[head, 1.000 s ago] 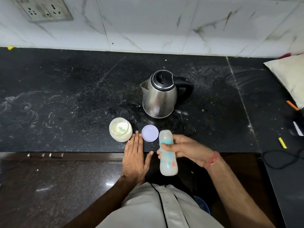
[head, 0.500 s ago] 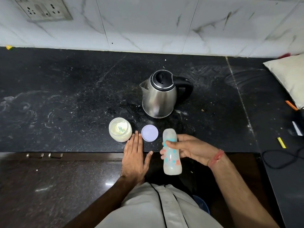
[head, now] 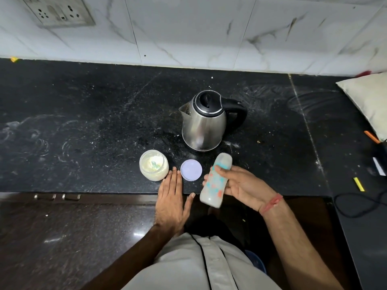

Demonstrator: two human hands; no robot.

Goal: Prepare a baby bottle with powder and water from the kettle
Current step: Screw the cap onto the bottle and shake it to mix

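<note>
Milky baby bottle (head: 215, 182) (tilted, blurred) gripped in the right hand (head: 240, 186); left hand (head: 170, 203) flat, empty, fingers spread on desk (head: 83, 122) edge.

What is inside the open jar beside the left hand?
The jar holds pale yellowish powder with a small greenish scoop resting in it. How deep the powder goes cannot be seen.

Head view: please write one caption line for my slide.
Right hand holds a tilted baby bottle beside steel kettle, open powder jar and lid.
</note>
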